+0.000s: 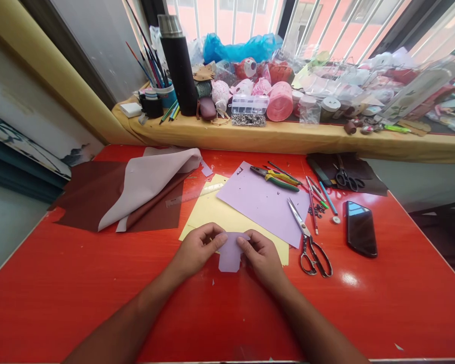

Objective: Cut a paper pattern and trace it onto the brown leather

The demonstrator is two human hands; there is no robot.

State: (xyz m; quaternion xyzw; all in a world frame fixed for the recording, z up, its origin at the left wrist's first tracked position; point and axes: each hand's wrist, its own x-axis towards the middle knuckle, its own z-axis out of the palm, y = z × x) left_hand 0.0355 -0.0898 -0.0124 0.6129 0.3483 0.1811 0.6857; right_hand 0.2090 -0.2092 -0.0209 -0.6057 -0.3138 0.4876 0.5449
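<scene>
A small purple paper cutout (230, 254), wide at the top with a narrower tab hanging down, is held up between both hands above the red table. My left hand (201, 248) pinches its upper left corner between thumb and fingers. At the upper right corner, my right hand (261, 254) grips it the same way. Just behind the hands lie yellow sheets (200, 215) and a larger purple sheet (265, 207). Large metal scissors (307, 237) rest right of my right hand, slightly open.
Green-and-yellow pliers (275, 178), pencils and a black phone (361, 229) lie to the right on the red table (79, 303). Folded brown material (155, 192) is at the left. Dark scissors (347, 178) lie at the back right; a thermos (179, 68) stands on the crowded sill.
</scene>
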